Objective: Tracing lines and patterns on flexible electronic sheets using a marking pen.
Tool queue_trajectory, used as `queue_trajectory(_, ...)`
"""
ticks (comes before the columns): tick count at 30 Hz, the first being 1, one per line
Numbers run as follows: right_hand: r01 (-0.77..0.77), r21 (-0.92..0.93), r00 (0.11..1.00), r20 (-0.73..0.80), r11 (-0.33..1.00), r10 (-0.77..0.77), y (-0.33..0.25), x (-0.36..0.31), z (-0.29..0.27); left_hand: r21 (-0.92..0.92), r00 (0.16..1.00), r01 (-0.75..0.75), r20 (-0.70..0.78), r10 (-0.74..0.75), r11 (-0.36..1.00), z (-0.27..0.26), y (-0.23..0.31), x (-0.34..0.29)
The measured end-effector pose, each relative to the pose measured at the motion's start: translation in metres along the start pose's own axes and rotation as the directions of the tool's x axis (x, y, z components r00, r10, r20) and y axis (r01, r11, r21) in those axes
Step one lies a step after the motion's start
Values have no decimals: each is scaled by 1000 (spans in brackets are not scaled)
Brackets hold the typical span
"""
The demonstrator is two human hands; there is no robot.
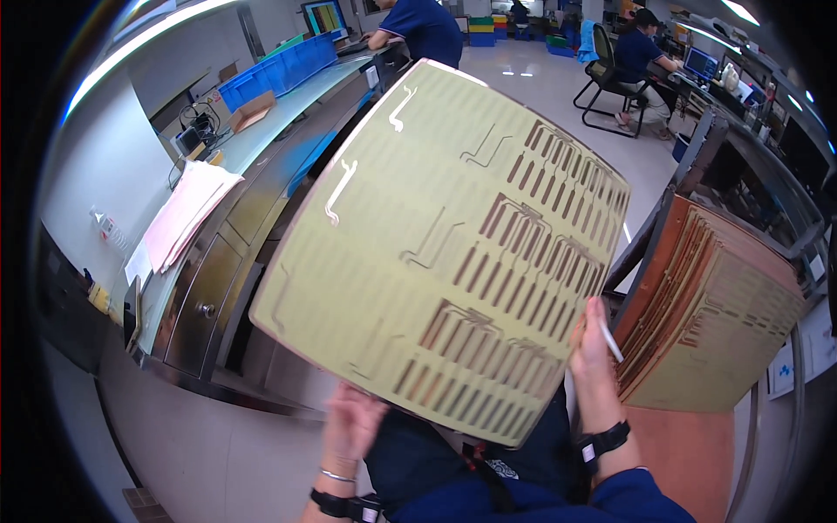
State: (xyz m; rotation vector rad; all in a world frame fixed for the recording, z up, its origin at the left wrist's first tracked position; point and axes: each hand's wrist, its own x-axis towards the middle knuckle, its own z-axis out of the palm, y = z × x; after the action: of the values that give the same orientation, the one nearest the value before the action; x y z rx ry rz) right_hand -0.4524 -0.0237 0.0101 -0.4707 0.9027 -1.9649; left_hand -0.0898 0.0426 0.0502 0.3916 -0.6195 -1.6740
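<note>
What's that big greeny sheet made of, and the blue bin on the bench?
Greeny sheet: perhaps stiff laminate, matte-coated; it looks rigid and dull, but I can't be sure. Blue bin: probably smooth plastic, judging by its even colour.

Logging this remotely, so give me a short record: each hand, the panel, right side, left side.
Left hand: at lower edge of panel, fingers partly hidden
Right hand: holding panel's right edge; white stick alongside
Panel: tilted, pale green, dark line patterns
Right side: stack of similar panels
Left side: bench with papers, blue bin
</note>
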Motion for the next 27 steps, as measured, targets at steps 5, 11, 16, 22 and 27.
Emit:
queue_trajectory(5, -204, 15, 951, 240, 979, 194, 3, -58, -6, -3, 966, -28, -258, 26, 1000, -26, -34, -1)
queue_trajectory(11, -57, 109, 997, 66, 992, 50, -54, -36, -65, 177, 930, -8, -360, 72, 984, -87, 10, -22)
queue_trajectory(16, -254, -195, 958, 82, 948, 273, -62, -74, -105, 294, 835, 136, -548, 50, 946, -123, 27, -32)
queue_trajectory(22, -298, -607, 922, 18, 737, 388, -68, -97, -129, 343, 742, 313, -670, -3, 886, -141, 33, -32)
queue_trajectory(27, 136, -782, 991, 114, 608, -75, -55, -63, -103, 429, 729, 299, -679, 87, 852, -134, 28, -30)
